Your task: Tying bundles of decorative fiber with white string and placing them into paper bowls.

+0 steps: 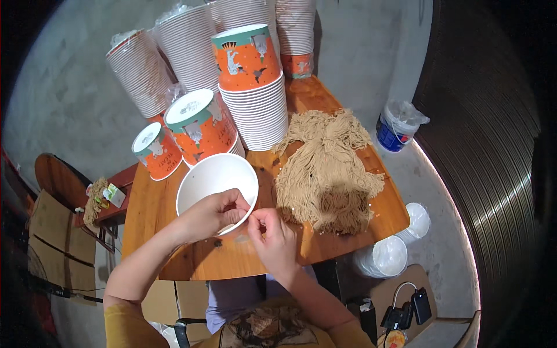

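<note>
A white-lined paper tub [216, 178] stands at the table's near side, its mouth tilted toward me. My left hand [216, 216] reaches over its near rim, fingers curled at the inner wall and closed on the rim. From outside, my right hand [274, 239] meets it there, thumb and forefinger pinched together beside the rim. Whatever is between those fingertips is too small to make out. Right of the tub lies a large heap of beige yarn [319, 165], in loose strands with a gathered bunch at the top. Small pale bits are scattered around it.
Upside-down orange and green printed tubs [194, 130] stand in stacks behind, one a tall stack [253, 110]. Plastic-wrapped stacks [188, 49] line the back wall. On the floor at right are a blue-and-white bucket [394, 130] and wrapped white cups [387, 255].
</note>
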### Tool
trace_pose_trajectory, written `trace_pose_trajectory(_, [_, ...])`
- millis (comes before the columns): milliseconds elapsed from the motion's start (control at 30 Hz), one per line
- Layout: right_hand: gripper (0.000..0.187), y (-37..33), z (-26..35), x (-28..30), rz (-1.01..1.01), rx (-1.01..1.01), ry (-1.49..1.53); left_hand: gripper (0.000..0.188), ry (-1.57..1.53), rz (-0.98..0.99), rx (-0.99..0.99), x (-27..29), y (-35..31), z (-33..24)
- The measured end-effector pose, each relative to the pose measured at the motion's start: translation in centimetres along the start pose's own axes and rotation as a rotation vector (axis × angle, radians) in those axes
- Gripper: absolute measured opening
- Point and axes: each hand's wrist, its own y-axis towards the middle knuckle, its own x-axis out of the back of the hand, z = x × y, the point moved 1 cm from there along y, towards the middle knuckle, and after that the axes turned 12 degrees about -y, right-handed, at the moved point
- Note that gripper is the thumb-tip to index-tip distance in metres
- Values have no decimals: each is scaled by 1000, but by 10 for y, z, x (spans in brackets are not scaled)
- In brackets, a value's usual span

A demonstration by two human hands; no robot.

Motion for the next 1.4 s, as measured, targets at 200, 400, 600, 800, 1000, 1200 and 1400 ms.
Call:
trace_pose_trajectory(200, [15, 2, 3, 6, 58, 5, -55, 12, 283, -66, 9, -6, -1, -16])
trace_pose_trajectory(400, [14, 28, 2, 34, 115, -183, 192, 6, 611, -279, -378, 6, -4, -20])
trace_pose_trajectory(600, [15, 53, -6, 19, 594, -257, 286, 12, 467, -275, -406, 3, -6, -29])
trace_pose_trajectory(800, [11, 50, -15, 8, 556, -367, 800, 36, -384, -174, 9, 0, -5, -17])
trace_pose_trajectory(1000, [11, 53, -13, 6, 605, -411, 801, 38, -712, -165, 233, 3, -2, -9])
trace_pose_trajectory(1200, [12, 68, -7, 25, 742, -465, 677, 19, -760, -127, 237, 3, -3, -7])
trace_pose_trajectory(1400, [17, 106, 20, 56, 938, -325, 598, 14, -777, -86, 74, 1, 3, -1])
